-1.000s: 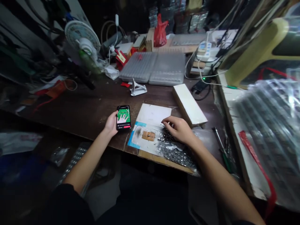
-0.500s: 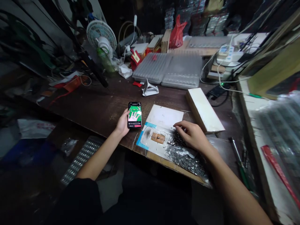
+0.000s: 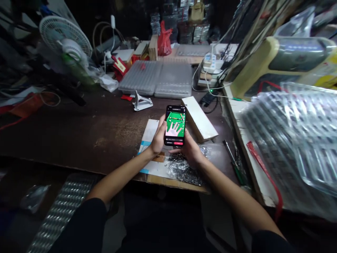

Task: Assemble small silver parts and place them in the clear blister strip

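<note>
A black phone (image 3: 175, 125) with a lit green picture on its screen is held upright over the white board (image 3: 149, 130). My left hand (image 3: 158, 137) grips its left edge, thumb along the side. At the phone's lower right edge is my right hand (image 3: 191, 147), closed against it, with some fingers beneath. Under the hands, a pile of small shiny metal pieces (image 3: 184, 170) lies on the board, partly hidden. A brown block (image 3: 159, 157) sits left of the pile, partly behind my left forearm.
A white phone stand (image 3: 142, 102) is behind the board. To the right lie a long white block (image 3: 199, 117) and a green-handled screwdriver (image 3: 237, 173). Clear plastic trays (image 3: 173, 79) fill the back; more are stacked at far right. A fan (image 3: 65, 37) stands back left.
My left hand has carried the phone right, over the board. My right hand has left the metal pieces and come to the phone's right edge. The view has turned right.
</note>
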The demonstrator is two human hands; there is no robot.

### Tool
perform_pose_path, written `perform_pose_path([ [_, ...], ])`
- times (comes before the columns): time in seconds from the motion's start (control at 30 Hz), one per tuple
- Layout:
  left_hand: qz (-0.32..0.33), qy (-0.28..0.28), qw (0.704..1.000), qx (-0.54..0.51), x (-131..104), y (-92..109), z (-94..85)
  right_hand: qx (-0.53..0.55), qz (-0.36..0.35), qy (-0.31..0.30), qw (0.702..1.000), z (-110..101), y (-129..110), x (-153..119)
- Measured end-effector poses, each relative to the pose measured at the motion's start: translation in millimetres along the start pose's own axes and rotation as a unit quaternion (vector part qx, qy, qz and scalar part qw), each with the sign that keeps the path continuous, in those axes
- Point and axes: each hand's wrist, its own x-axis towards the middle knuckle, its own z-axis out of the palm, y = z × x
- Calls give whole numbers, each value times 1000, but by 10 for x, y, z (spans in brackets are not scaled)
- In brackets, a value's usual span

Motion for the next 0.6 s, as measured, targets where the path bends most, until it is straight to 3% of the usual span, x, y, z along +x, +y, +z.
perform_pose_path([
  [0.1, 19, 1, 999, 26, 47, -124, -105, 56, -3, 46, 997, -18, -38, 40],
  [0.23, 32, 11, 997, 62, 40, -118, -234, 70, 17, 52, 996, -25, -72, 44],
  [0.43, 38, 63, 996, 57, 8, -42, -282, 53, 26, 61, 996, 24, -23, 31],
  [0.6, 35, 62, 995, 77, 9, -71, -306, 45, 29, 67, 996, 46, -1, 40],
])
